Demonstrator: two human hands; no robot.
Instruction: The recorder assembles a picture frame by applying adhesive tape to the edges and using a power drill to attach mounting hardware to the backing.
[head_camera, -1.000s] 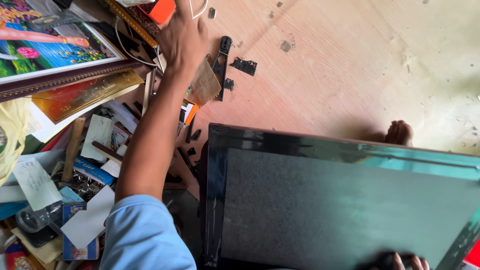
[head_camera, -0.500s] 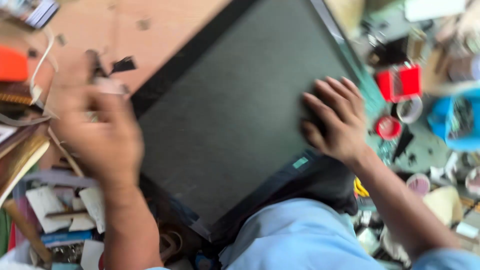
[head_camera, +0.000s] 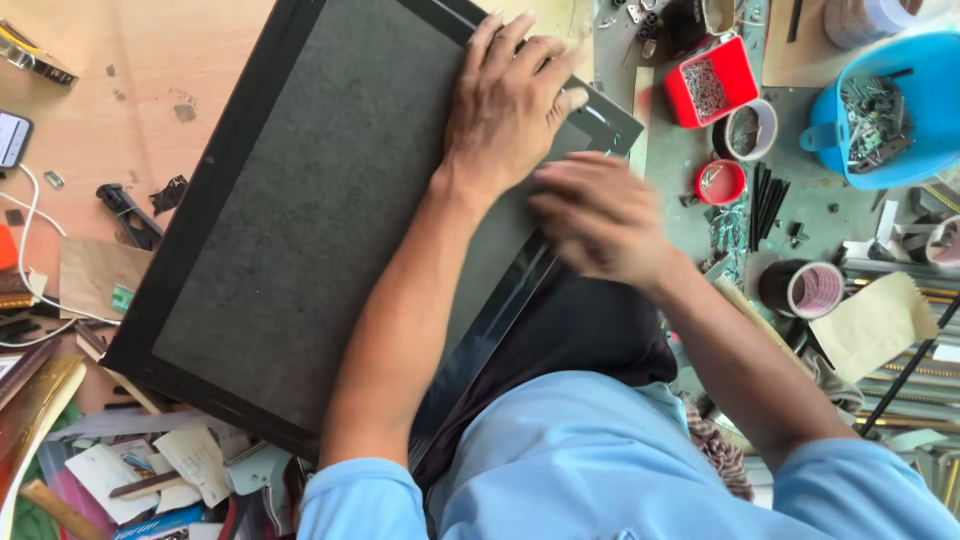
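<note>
A large black picture frame (head_camera: 190, 220) with a dark grey backing board (head_camera: 330, 190) lies face down across the work surface and my lap. My left hand (head_camera: 510, 95) rests flat on the board near the frame's far right corner, fingers spread. My right hand (head_camera: 600, 220) is blurred with motion at the frame's right edge, just below the left hand, fingers loosely curled on the board; whether it holds anything small is unclear.
To the right stand a red tray of small nails (head_camera: 712, 85), a small red cup (head_camera: 720, 182), tape rolls (head_camera: 808, 290) and a blue tub of hardware (head_camera: 885, 105). A black tool (head_camera: 128, 212), a cable and paper scraps (head_camera: 160, 470) lie at the left.
My left hand came back from the far clutter and settled on the backing board. My right hand shifted along the frame's right edge. The view swung, so the frame now lies diagonally.
</note>
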